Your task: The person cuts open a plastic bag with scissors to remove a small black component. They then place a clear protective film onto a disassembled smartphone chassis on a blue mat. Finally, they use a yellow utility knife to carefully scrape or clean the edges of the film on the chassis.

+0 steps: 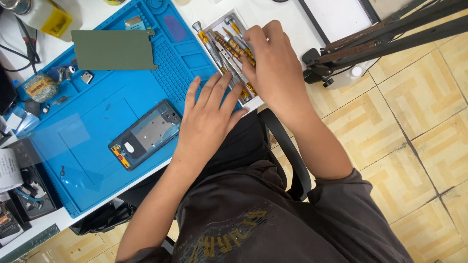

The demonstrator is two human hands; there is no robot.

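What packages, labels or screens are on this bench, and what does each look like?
White bottle: top left corner, with a yellow label.
Round tape roll: left edge of the blue mat, with a yellowish printed label.
White paper slip: far left edge, with dark print.
White tray of screwdrivers: under the right hand; left hand beside it.

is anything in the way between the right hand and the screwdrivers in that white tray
Nothing visible. The right hand is already on the screwdrivers in the white tray, its fingers curled over the far ends. The left hand lies flat beside the tray's near end, on the edge of the blue mat, not between them.
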